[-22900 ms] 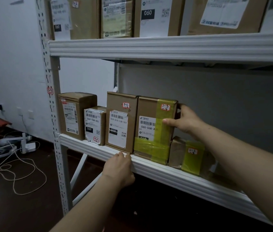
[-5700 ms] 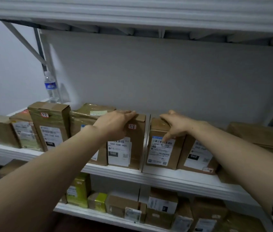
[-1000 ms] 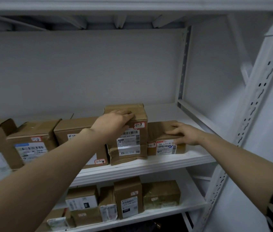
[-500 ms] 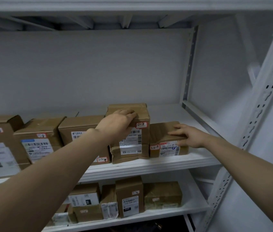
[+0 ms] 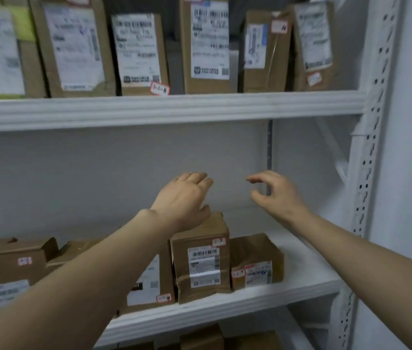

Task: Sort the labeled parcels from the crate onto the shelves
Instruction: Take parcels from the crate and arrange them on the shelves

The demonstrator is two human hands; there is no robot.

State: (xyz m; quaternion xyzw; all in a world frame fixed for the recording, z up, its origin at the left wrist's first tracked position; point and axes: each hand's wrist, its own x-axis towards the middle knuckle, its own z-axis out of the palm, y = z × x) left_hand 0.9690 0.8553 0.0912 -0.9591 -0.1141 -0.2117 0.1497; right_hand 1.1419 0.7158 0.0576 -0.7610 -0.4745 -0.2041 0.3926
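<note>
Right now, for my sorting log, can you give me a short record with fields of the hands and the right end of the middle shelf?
left hand: above the tall parcel, fingers relaxed, holding nothing
right hand: in the air, fingers loosely curled, holding nothing
tall parcel: upright on the middle shelf, label facing out
low parcel: right of it, last in the row
upper shelf: row of upright labeled parcels

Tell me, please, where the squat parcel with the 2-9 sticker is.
Head view, lower right: the squat parcel ends the row on the middle shelf, beside the taller parcel on its left, with bare shelf on its right.
</note>
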